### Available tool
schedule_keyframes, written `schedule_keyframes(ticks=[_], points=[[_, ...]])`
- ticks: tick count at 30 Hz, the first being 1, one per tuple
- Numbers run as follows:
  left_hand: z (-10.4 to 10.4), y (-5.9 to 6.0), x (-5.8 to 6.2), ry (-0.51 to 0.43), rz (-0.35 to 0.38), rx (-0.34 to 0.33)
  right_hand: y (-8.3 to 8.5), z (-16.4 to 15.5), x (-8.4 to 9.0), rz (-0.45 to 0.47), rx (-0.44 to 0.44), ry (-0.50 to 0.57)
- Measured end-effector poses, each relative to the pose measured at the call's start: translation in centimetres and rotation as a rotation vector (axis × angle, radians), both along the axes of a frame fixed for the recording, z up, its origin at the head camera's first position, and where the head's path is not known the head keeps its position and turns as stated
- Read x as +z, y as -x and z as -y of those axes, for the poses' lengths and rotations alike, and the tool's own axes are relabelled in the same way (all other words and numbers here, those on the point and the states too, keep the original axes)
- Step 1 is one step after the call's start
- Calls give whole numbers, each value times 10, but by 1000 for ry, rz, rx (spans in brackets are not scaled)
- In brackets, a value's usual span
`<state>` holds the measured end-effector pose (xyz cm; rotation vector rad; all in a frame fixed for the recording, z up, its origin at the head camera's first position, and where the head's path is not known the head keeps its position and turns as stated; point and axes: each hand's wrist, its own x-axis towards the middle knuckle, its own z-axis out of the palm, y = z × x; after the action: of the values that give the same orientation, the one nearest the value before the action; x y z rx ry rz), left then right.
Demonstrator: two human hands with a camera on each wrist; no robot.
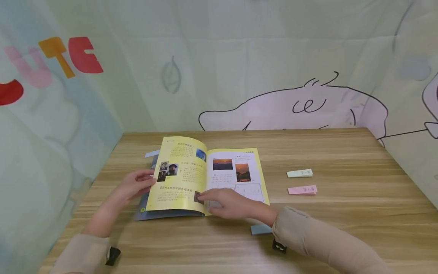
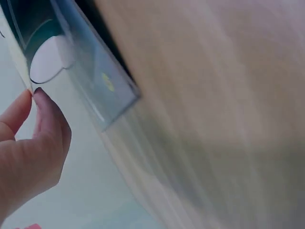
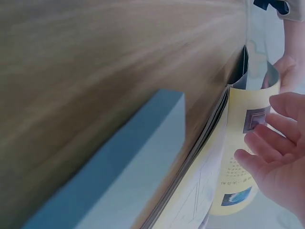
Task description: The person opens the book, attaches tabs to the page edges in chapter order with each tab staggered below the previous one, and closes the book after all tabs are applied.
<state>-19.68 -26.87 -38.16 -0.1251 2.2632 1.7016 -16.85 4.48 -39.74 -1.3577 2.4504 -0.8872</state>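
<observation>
the open yellow-paged illustrated booklet (image 1: 205, 177) lies flat on the light wooden table (image 1: 342, 228), toward its left half, with a blue-grey cover edge showing beneath the left-hand pages. its left page is curved upward rather than lying flat, and its outer edge is touched by the left hand (image 1: 135, 184), whose fingers are only lightly bent against the paper; in the left wrist view the thumb and a fingertip are seen close together at the page edge, so a light pinch seems likely, though it cannot be told for certain. the right hand (image 1: 229, 203) is laid across the lower part of the spread near the spine, fingers stretched out and relaxed, with a fingertip on a small dark picture; nothing is gripped, and the pages appear to be pressed down so that the booklet is kept open.

a pale blue paper slip (image 1: 261, 229) lies on the table just beside the right wrist. a pale green slip (image 1: 299, 173) and a pink slip (image 1: 302, 190) lie well apart to the right. another pale slip (image 1: 152, 153) is partly hidden behind the booklet.
</observation>
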Motion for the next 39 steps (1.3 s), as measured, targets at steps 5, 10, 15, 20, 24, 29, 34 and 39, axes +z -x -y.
schedule_keyframes(ticks=[5,10,15,20,24,29,34,39], points=[[10,-1,-6,56,-10,-4,0,9,3,-94,62,-109],[17,-1,-10,116,15,21,-1,15,3,-180,103,-214],[21,-1,-13,198,45,38,0,21,-1,-236,148,-293],[23,-3,-16,272,36,32,-2,24,1,-228,170,-327],[20,-3,-19,342,7,24,-2,24,2,-229,177,-357],[16,-3,-20,404,0,40,-2,26,1,-201,171,-391],[15,-5,-21,426,-11,56,-3,27,0,-186,161,-395],[16,-5,-22,473,-43,50,-4,28,-1,-197,152,-385]])
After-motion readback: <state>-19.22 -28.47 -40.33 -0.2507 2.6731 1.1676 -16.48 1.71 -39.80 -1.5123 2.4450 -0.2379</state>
